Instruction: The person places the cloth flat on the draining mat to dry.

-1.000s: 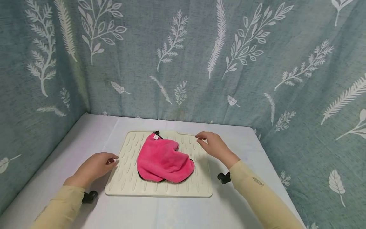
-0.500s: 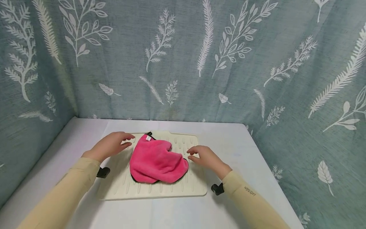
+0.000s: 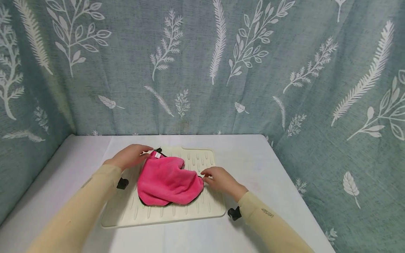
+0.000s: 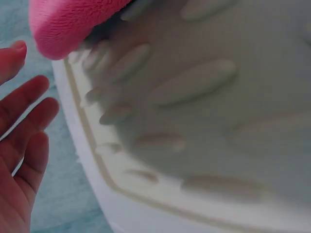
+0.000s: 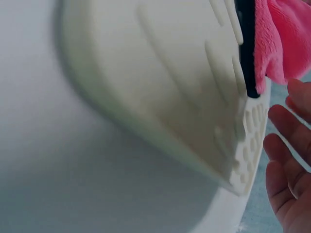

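A bright pink plush cloth [image 3: 169, 181] with dark edging and a small white tag lies rumpled on a cream ridged mat [image 3: 190, 211]. At the cloth's far left corner is my left hand [image 3: 131, 156], fingertips right beside the tag. The left wrist view shows these fingers [image 4: 31, 114] relaxed and slightly spread, with the pink fabric just above the thumb. My right hand [image 3: 221, 179] reaches in from the right, its fingertips at the cloth's right corner. In the right wrist view, its loosely bent fingers [image 5: 282, 145] sit just below the cloth's folded edge.
The mat rests on a white-covered table [image 3: 250, 154]. Blue-green curtains [image 3: 196, 63] with white leaf prints enclose the back and sides. A black wrist camera [image 3: 122, 183] is worn at the left wrist, another black camera [image 3: 234, 213] at the right.
My left hand has moved from the mat's left edge up and right to the cloth's far left corner. My right hand has come down and left to its right corner. The head view has shifted.
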The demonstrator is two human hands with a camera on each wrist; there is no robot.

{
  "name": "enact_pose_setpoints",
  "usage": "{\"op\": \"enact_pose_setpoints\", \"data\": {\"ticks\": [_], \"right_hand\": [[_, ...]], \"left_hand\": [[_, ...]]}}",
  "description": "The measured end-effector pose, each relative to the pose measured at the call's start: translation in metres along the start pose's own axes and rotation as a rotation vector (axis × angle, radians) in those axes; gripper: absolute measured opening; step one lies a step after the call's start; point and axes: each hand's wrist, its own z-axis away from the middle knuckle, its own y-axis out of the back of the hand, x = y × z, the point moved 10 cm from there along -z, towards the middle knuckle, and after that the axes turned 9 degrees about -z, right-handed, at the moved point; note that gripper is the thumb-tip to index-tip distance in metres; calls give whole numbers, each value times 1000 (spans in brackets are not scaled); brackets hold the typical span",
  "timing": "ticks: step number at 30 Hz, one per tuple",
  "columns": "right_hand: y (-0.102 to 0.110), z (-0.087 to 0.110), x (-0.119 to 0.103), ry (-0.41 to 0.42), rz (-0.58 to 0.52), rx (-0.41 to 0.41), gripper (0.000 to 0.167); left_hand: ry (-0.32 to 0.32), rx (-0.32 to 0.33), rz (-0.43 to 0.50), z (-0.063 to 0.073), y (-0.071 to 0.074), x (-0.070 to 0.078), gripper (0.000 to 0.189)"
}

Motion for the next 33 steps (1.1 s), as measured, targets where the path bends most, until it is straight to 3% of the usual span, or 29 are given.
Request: {"op": "enact_pose_setpoints", "data": {"ticks": [4, 8, 16, 20, 23, 26, 33], "right_hand": [[-6, -11, -3, -28, 36, -5, 29], [-11, -19, -7, -37, 41, -17, 28], [-16, -26, -7, -75, 7, -18, 20], [-17, -25, -7, -78, 9, -30, 15], [-10, -22, -10, -74, 5, -24, 14], [10, -15, -15, -50, 13, 13, 13], [72, 3, -22, -9, 86, 214, 10]], "left_hand": [[59, -39, -3, -13, -7, -8, 40], [53, -42, 0, -25, -16, -11, 37], [72, -60, 28, -28, -23, -9, 40], [79, -64, 37, -27, -24, -8, 32], [106, -27, 52, -21, -17, -13, 27], [145, 30, 77, -10, 1, -22, 30], [263, 157, 140, 16, 47, -46, 36]]}}
